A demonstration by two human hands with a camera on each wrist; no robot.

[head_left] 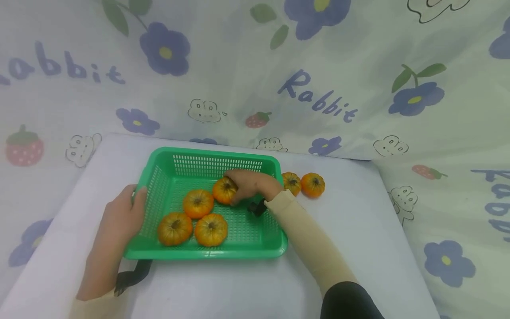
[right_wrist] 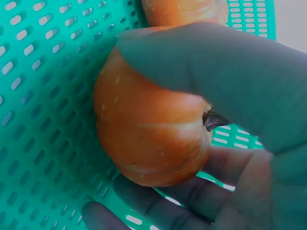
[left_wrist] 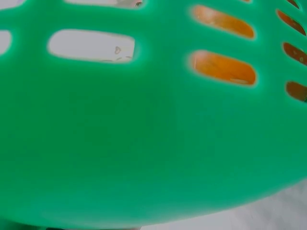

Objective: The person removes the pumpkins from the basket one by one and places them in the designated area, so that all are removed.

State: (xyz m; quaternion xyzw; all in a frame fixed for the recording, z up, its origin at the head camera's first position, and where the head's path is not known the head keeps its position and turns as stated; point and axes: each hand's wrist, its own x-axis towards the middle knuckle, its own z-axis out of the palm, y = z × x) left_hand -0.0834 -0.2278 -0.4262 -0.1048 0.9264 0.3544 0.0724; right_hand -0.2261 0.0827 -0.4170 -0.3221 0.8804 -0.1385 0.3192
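Observation:
A green plastic basket with slotted walls stands on the white table. My left hand holds its left rim, thumb at the top edge; the fingers on the outer side are hidden. Inside, my right hand grips a small orange pumpkin. In the right wrist view, the thumb lies across this pumpkin and the fingers curl below it. Three more small pumpkins sit grouped in the basket: one pumpkin beside the gripped one, another at front left, and another at front middle.
Outside the basket's right wall, two small pumpkins lie on the table: one pumpkin close by the wall, the other pumpkin to its right. A patterned cloth hangs behind the table. The basket wall fills most of the left wrist view.

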